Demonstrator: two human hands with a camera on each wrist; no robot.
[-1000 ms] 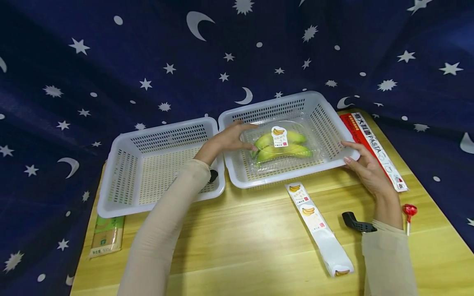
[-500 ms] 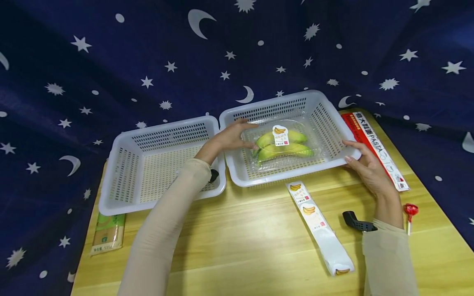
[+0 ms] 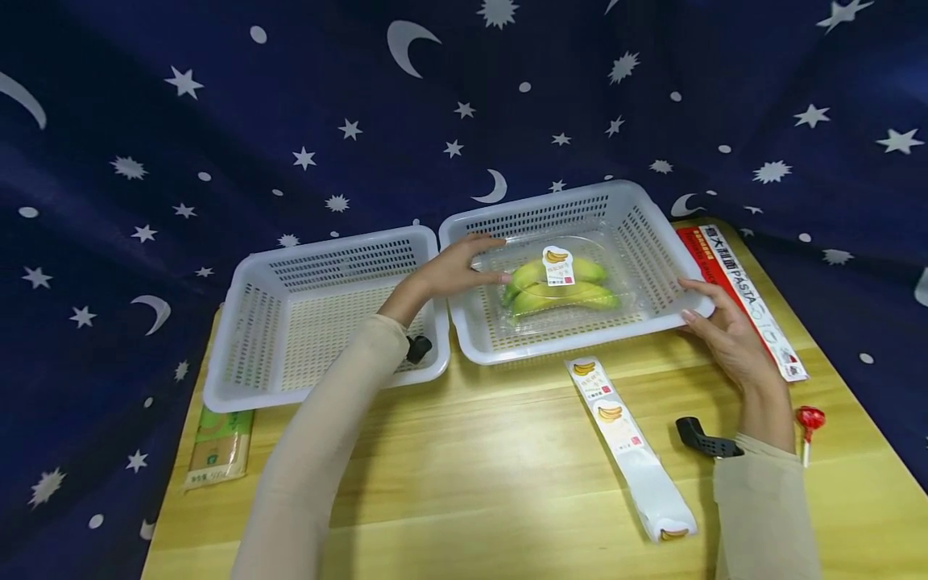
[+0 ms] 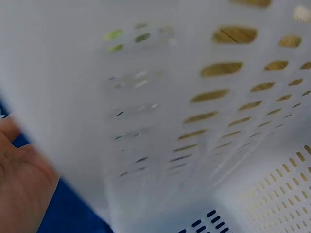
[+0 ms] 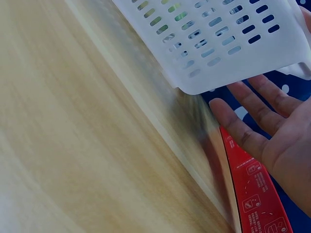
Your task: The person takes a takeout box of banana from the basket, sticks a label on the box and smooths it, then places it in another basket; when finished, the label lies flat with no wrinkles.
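A white perforated basket [image 3: 540,352] holds a clear plastic box [image 3: 623,270] with green-yellow bananas [image 3: 565,298] inside and a banana sticker [image 3: 559,266] on its lid. My left hand [image 3: 457,266] reaches over the basket's left rim, its fingers and thumb extended and spread at the box's left end. Only part of that hand [image 4: 24,179] shows beyond the basket wall in the left wrist view. My right hand [image 3: 732,334] holds the basket's right front corner between thumb and index finger. Its other fingers [image 5: 238,128] stretch out loosely below the basket in the right wrist view.
Another white basket [image 3: 283,399] adjoins on the left, with a green-and-tan packet [image 3: 217,451] partly under it. A strip of banana stickers [image 3: 634,455] lies in front. At right are a red-and-white pasta box [image 3: 754,310] and a red lollipop [image 3: 809,419].
The head view has shifted slightly. My left thumb and fingers have drawn back a little from the bananas in the box. My right hand stays on the basket corner.
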